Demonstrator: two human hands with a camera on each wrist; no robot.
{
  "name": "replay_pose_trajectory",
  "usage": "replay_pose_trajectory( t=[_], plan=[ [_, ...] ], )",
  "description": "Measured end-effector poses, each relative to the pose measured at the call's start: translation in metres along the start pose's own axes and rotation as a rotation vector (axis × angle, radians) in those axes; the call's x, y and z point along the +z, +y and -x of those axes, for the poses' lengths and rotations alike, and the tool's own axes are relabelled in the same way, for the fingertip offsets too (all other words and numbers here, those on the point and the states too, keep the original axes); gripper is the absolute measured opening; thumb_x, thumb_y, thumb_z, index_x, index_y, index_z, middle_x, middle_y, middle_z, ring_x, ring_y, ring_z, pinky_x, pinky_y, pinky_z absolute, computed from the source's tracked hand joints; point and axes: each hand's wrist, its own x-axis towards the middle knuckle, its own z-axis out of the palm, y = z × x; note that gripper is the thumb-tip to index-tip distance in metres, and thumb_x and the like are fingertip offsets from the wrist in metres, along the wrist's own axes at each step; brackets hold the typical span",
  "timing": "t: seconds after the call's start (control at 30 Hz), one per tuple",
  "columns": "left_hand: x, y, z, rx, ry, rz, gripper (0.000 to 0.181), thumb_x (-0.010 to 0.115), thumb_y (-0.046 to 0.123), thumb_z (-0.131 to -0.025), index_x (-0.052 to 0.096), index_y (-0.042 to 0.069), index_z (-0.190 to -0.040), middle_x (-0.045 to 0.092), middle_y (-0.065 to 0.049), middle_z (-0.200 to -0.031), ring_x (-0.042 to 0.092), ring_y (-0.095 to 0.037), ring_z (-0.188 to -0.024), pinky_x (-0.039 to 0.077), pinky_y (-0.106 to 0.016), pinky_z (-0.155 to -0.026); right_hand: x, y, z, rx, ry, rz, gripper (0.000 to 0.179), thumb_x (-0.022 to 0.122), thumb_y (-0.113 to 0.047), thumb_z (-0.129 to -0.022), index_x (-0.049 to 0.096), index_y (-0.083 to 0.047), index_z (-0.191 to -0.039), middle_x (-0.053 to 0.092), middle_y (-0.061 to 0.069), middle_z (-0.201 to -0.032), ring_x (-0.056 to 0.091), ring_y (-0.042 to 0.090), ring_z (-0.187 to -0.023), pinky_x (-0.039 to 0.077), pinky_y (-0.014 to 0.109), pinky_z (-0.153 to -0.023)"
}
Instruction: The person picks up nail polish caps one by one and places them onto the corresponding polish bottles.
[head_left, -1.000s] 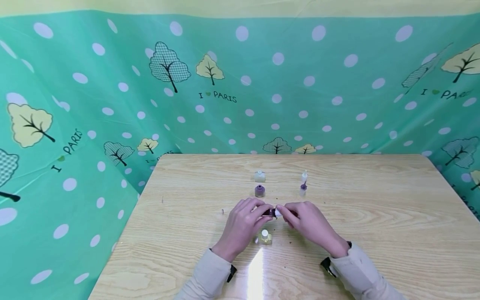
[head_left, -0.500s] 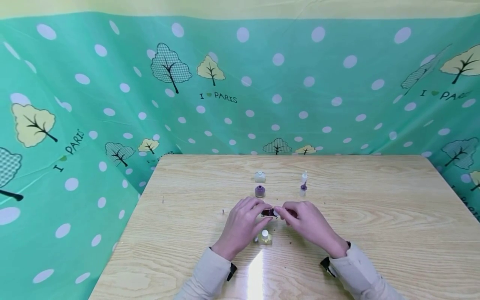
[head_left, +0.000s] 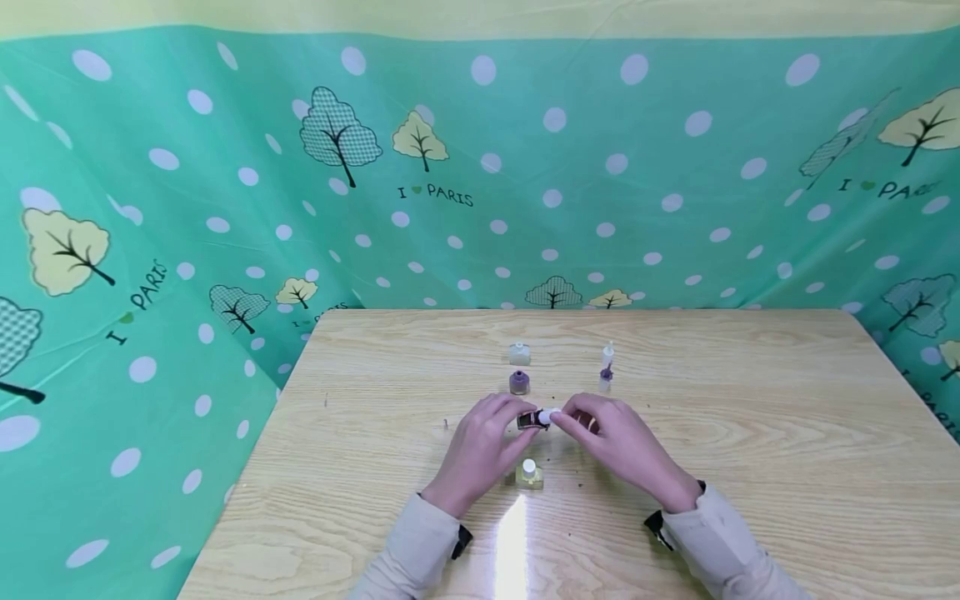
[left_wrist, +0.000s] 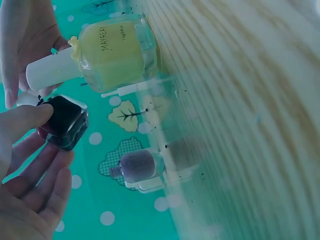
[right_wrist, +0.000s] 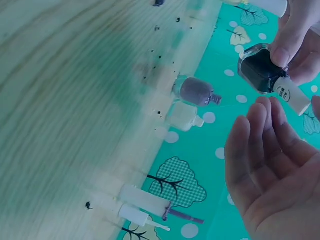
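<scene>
- Head cam: the dark polish bottle [head_left: 527,419] is held up over the middle of the desk [head_left: 750,467], its white cap [head_left: 548,416] pointing right. Left hand [head_left: 480,446] has the glass pinched, right hand [head_left: 622,446] has its thumb at the cap. A yellow bottle [head_left: 529,477] sits on the near side; a purple bottle [head_left: 519,382] and a pale bottle [head_left: 519,354] are farther off, with two brush caps [head_left: 606,379] to their right.
- Left wrist cam: left thumb's on one side of the dark bottle, fingers supporting the other. It's squarish glass, so I'd guess stiff, pretty light and kinda slick. Flat faces look like the best place to grab, imo.
- Right wrist cam: cap looks seated on the neck, dark gunk around the join, so it might be sticky there. Right fingers are loosely bent and off the cap; can't tell how hard the thumb presses, it's mostly out of frame. I'd pinch the cap by its sides, gently, since glass probably chips if dropped.
</scene>
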Motion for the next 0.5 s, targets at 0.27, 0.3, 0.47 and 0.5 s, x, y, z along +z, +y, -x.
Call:
replay_pose_trajectory(
  t=[0.27, 0.3, 0.47, 0.5],
  plan=[
    [0.003, -0.002, 0.001, -0.093, -0.053, 0.048, 0.026, 0.078, 0.016, -0.086, 0.070, 0.009, -0.109, 0.070, 0.000, -0.107, 0.067, -0.013, -0.100, 0.056, -0.024, -0.092, 0.002, 0.010, 0.001, -0.043, 0.010, -0.002, 0.025, 0.060, -0.044, -0.097, 0.069, -0.020, -0.095, 0.062, -0.013, -0.082, 0.056, 0.004, -0.071, 0.051, 0.020, -0.064],
    [0.003, -0.002, 0.001, -0.103, -0.061, 0.053, 0.026, 0.078, 0.016, -0.086, 0.069, 0.009, -0.109, 0.071, 0.000, -0.106, 0.068, -0.013, -0.099, 0.056, -0.024, -0.090, 0.002, 0.011, 0.001, -0.045, 0.012, 0.000, 0.025, 0.060, -0.044, -0.097, 0.068, -0.020, -0.096, 0.062, -0.013, -0.083, 0.056, 0.003, -0.072, 0.051, 0.020, -0.064],
    [0.006, -0.005, 0.002, -0.141, -0.094, 0.069, 0.025, 0.079, 0.014, -0.085, 0.069, 0.010, -0.107, 0.072, -0.001, -0.104, 0.070, -0.014, -0.095, 0.058, -0.024, -0.085, 0.001, 0.017, 0.003, -0.051, 0.013, 0.001, 0.023, 0.060, -0.043, -0.098, 0.067, -0.021, -0.098, 0.061, -0.013, -0.089, 0.057, 0.002, -0.079, 0.054, 0.021, -0.069],
    [0.006, -0.006, 0.002, -0.148, -0.100, 0.069, 0.025, 0.079, 0.015, -0.085, 0.070, 0.010, -0.107, 0.073, -0.001, -0.103, 0.070, -0.014, -0.094, 0.058, -0.024, -0.085, 0.001, 0.019, 0.003, -0.051, 0.012, 0.000, 0.022, 0.060, -0.042, -0.098, 0.067, -0.021, -0.099, 0.061, -0.013, -0.090, 0.057, 0.002, -0.080, 0.054, 0.021, -0.070]
  ],
)
